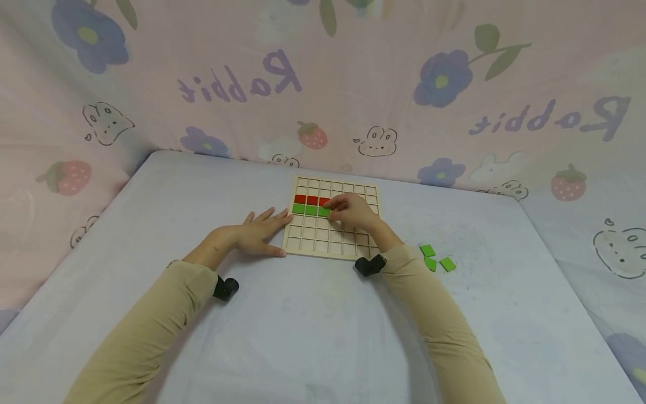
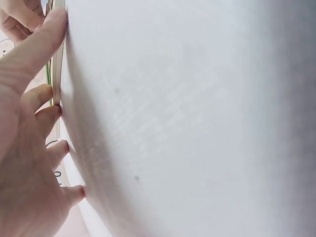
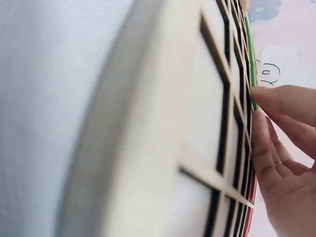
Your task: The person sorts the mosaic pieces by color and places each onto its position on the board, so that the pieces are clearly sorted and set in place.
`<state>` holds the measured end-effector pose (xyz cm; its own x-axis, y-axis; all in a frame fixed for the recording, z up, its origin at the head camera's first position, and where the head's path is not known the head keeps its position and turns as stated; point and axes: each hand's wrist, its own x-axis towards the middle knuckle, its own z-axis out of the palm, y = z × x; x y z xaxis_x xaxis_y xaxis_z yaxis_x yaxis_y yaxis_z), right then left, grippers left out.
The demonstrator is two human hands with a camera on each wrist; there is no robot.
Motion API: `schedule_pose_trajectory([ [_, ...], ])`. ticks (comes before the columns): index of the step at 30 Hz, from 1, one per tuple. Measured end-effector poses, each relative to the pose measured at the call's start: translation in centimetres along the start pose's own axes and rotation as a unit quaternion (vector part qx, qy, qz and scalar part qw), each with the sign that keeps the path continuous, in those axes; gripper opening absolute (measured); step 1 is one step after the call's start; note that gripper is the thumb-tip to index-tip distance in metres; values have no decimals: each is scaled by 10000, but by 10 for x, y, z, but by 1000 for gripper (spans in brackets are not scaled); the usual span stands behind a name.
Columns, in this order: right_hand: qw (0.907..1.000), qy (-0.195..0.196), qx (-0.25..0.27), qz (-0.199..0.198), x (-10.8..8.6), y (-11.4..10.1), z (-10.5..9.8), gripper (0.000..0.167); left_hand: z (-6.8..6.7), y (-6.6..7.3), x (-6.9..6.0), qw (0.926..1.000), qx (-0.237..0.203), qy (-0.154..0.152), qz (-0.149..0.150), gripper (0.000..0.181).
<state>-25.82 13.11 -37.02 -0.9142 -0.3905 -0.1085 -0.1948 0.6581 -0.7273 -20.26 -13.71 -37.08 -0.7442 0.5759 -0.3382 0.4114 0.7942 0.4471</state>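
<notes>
A pale wooden grid board (image 1: pixel 315 246) lies flat on the table. Three red tiles (image 1: pixel 312 201) sit side by side in one row of its cells, and green tiles (image 1: pixel 305 210) fill the row just nearer. My right hand (image 1: pixel 355 212) reaches over the board, its thumb and fingertips pinching the rightmost green tile (image 3: pixel 254 101) at the end of that row. Spread flat, my left hand (image 1: pixel 254 233) rests on the table with fingertips and thumb against the board's left edge. In the left wrist view, the thumb (image 2: pixel 42 47) presses that edge.
Three loose green tiles (image 1: pixel 447 264) lie on the white table (image 1: pixel 303 331) right of the board, by my right sleeve. A patterned curtain (image 1: pixel 333 84) stands behind the table. Each wrist carries a black camera mount (image 1: pixel 370 265).
</notes>
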Motion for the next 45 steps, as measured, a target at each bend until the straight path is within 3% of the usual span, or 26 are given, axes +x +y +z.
schedule_pose_trajectory([
  [16,9996,35,286,-52,-12,2,-7,32,0,3,2,10000,84,-20,-20,90],
  [29,9986,172,396,-303,-21,19,-17,34,0,3,0,10000,9,-48,1,90],
  [45,9984,257,493,-136,-39,31,-37,36,-1,1,-2,10000,-31,2,43,90],
])
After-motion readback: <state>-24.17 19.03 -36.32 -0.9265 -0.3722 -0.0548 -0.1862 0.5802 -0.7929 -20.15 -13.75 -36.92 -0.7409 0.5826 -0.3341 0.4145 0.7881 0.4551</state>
